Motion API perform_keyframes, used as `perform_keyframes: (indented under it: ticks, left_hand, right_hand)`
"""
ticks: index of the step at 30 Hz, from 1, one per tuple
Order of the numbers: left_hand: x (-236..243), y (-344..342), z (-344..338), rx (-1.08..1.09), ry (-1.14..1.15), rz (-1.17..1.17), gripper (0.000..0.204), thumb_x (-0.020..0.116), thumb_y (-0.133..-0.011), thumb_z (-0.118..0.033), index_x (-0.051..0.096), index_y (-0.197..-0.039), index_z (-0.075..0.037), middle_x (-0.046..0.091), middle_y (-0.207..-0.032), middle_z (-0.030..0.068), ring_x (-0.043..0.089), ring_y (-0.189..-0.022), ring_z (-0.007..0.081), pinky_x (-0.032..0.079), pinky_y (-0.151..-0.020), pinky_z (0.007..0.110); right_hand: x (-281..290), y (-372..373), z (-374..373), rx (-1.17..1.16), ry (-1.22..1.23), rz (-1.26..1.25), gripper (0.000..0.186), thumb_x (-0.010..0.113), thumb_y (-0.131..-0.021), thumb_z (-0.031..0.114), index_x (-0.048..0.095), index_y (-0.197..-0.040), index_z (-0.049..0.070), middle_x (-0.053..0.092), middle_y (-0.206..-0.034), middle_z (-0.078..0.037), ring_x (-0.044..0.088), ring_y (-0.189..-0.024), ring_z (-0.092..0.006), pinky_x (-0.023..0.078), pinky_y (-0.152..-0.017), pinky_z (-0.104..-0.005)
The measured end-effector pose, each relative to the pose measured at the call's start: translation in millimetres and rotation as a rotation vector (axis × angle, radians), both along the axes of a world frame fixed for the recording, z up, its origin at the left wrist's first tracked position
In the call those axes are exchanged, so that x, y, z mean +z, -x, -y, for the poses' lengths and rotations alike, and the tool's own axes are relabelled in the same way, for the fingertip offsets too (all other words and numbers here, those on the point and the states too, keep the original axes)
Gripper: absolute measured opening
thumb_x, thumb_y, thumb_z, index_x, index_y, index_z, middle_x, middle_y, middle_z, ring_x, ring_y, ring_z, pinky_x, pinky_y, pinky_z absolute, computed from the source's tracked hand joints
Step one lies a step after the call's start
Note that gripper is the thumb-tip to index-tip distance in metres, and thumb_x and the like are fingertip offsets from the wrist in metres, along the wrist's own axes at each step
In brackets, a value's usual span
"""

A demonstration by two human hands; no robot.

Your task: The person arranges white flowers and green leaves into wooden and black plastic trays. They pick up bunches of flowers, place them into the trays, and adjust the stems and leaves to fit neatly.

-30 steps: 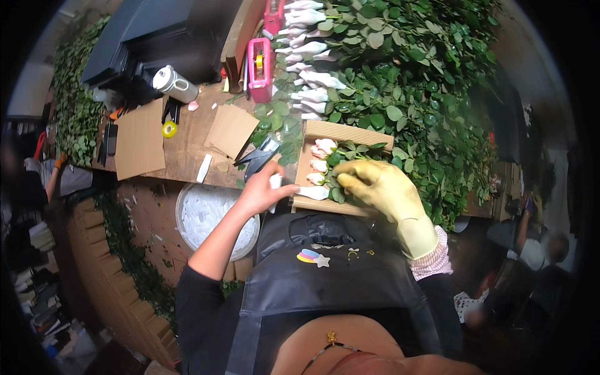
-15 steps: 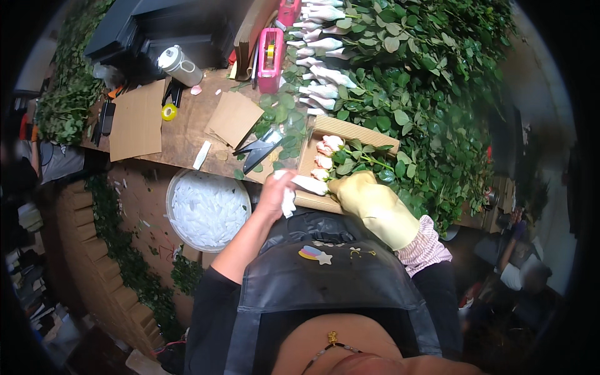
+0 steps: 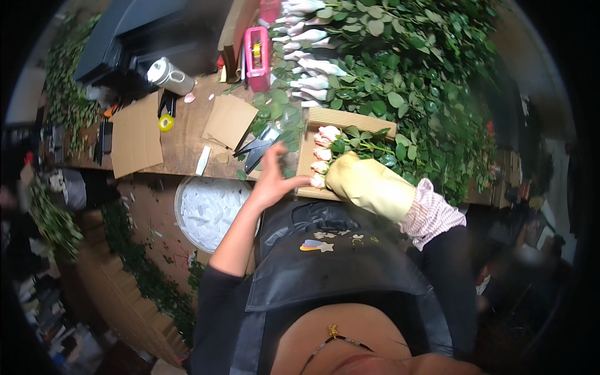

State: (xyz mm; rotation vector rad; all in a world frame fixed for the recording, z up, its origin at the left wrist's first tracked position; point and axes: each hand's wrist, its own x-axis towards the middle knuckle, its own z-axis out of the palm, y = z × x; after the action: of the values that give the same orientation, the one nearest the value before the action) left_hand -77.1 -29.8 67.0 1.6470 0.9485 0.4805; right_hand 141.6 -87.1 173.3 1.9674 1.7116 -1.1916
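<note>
Bare left hand is holding thumb and fingers apart, thumb tip resting beside the nearest pale-pink rose. Roses are lying in a corrugated cardboard box. Gloved right hand is covering stems; cannot tell its grip.

The roses are pale pink, the leaves green, the box tan with fine stripes. The glove is pale yellow, the cuff pink-and-white striped, the apron black with a pastel print. The dispenser is hot pink, the table brown.
</note>
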Motion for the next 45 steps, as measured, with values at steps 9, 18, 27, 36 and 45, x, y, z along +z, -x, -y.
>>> perform_keyframes:
  ticks: [9,18,27,36,45]
  left_hand:
    - [-8,-41,-20,-0.440,-0.192,-0.132,0.111,0.094,-0.065,-0.043,0.026,-0.145,-0.007,0.021,-0.149,0.0360,0.016,-0.147,0.0534,0.020,-0.122,0.055]
    - [-9,-43,-24,-0.521,-0.190,-0.125,0.095,0.092,-0.071,-0.039,0.035,-0.144,-0.016,0.019,-0.150,0.0337,0.009,-0.148,0.0536,0.019,-0.123,0.056]
    - [-23,-43,-15,-0.298,-0.177,-0.026,0.069,0.089,-0.076,-0.024,0.054,-0.135,-0.014,0.032,-0.146,0.0218,0.031,-0.142,0.0368,0.030,-0.117,0.044]
    - [-25,-43,-16,-0.325,-0.166,0.016,0.066,0.088,-0.077,-0.022,0.054,-0.133,-0.009,0.037,-0.144,0.0182,0.032,-0.141,0.0332,0.031,-0.116,0.042]
    - [-34,-57,-10,-0.103,-0.027,0.045,0.032,0.087,-0.080,-0.029,0.075,-0.101,-0.008,0.042,-0.137,0.0225,0.036,-0.138,0.0358,0.032,-0.115,0.044]
  right_hand:
    - [42,-29,8,0.048,-0.225,-0.032,0.037,0.057,-0.095,0.034,0.068,-0.124,0.012,0.073,-0.109,-0.021,0.072,-0.101,-0.0368,0.055,-0.089,-0.0445]
    - [-16,-16,8,0.003,-0.070,-0.039,0.033,0.050,-0.099,0.030,0.071,-0.120,0.015,0.070,-0.115,-0.022,0.069,-0.107,-0.0357,0.053,-0.095,-0.0435]
    - [22,-26,14,0.054,-0.242,0.077,0.028,0.058,-0.099,0.035,0.064,-0.114,0.012,0.073,-0.098,-0.017,0.072,-0.090,-0.0357,0.057,-0.081,-0.0463]
    - [-23,-32,13,0.128,-0.394,0.003,0.028,0.057,-0.091,0.016,0.069,-0.116,0.010,0.073,-0.105,-0.015,0.072,-0.100,-0.0323,0.056,-0.090,-0.0412]
    - [-18,-24,28,0.053,-0.458,0.220,0.038,0.057,-0.097,0.034,0.065,-0.126,0.011,0.075,-0.095,-0.014,0.075,-0.085,-0.0301,0.058,-0.076,-0.0455]
